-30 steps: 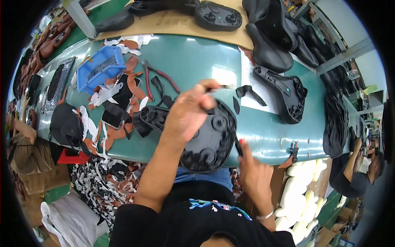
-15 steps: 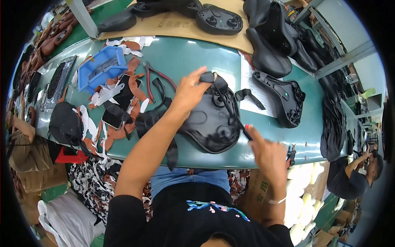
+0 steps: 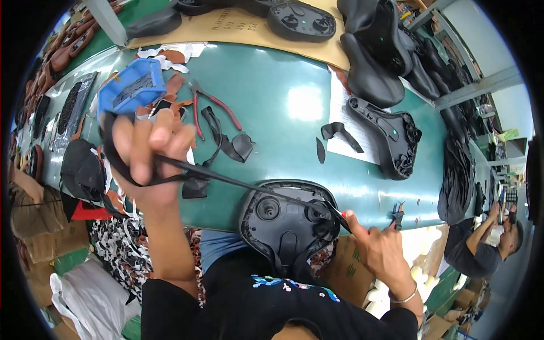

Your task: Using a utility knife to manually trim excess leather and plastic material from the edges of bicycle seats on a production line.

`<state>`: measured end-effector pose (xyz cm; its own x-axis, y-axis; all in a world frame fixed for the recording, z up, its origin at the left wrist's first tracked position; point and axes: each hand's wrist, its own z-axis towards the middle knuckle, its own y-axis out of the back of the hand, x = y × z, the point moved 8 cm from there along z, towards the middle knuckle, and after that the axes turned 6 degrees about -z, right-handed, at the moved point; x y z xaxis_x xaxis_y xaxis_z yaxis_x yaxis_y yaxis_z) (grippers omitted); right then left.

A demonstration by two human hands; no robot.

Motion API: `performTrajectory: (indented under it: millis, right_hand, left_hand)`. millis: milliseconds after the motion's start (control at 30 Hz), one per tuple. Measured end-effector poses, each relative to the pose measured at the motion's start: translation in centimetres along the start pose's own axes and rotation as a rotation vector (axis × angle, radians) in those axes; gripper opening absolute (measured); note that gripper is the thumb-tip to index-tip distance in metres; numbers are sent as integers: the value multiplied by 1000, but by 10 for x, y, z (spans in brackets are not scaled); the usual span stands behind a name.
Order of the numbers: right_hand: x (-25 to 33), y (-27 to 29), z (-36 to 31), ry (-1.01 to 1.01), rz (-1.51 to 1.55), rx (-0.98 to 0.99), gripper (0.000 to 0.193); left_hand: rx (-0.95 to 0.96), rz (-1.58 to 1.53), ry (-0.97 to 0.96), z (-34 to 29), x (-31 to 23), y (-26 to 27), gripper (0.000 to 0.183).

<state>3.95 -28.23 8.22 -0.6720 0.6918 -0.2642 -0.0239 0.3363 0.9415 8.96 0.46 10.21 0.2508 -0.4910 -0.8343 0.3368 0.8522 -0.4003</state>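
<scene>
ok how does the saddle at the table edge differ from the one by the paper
The edge saddle lies wide end farthest; the paper saddle, narrow end farthest. A black strip stretches between the edge saddle and the left hand; the paper saddle lies unheld. Both are black, underside up.

A black strip (image 3: 243, 184) is held taut between the left hand (image 3: 150, 150) and an upturned black saddle (image 3: 290, 218), at whose rim a slim dark tool (image 3: 340, 220) is gripped by the right hand (image 3: 381, 248), with red-handled pliers (image 3: 196, 114) laid on the green table (image 3: 275, 136).
</scene>
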Motion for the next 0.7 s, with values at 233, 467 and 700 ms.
performTrajectory:
  millis: [233, 467, 700]
  right_hand:
    - [-20, -5, 6, -109, 430, 106, 45]
    - [-2, -34, -44, -159, 336, 10, 52]
    - [58, -73, -94, -806, 1305, -33, 49]
  left_hand:
    - [809, 1385, 352, 22, 121, -60, 25]
    - [-60, 107, 632, 52, 130, -89, 25]
    - [-747, -77, -136, 39, 30, -71, 24]
